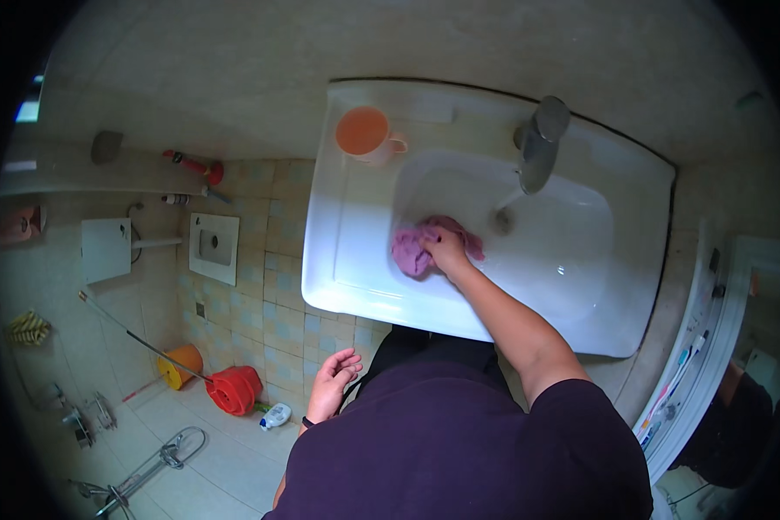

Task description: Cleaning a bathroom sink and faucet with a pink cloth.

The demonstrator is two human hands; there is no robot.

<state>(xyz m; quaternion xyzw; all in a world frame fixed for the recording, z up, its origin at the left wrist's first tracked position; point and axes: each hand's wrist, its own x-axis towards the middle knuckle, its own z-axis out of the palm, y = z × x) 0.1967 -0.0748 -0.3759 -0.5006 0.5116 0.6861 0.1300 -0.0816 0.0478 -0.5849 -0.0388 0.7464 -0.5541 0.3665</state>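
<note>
My right hand (448,253) grips a crumpled pink cloth (413,250) at the left side of the basin in a white ceramic sink (357,260). Some of the cloth spreads out behind my fingers against the basin wall. Water runs from the metal faucet (538,153) towards the drain (504,221), to the right of the cloth. My left hand (333,383) hangs beside my body, below the sink's front edge, with its fingers loosely curled and holding nothing. On the sink's back left corner stands an orange mug (367,136), its handle turned right.
A shelf with toothbrushes (682,364) and a mirror (747,364) are at the right. To the left lie a squat toilet (214,247), a red bucket (234,390), a yellow bucket (181,366), a white bottle (276,416) and a hand shower (91,489).
</note>
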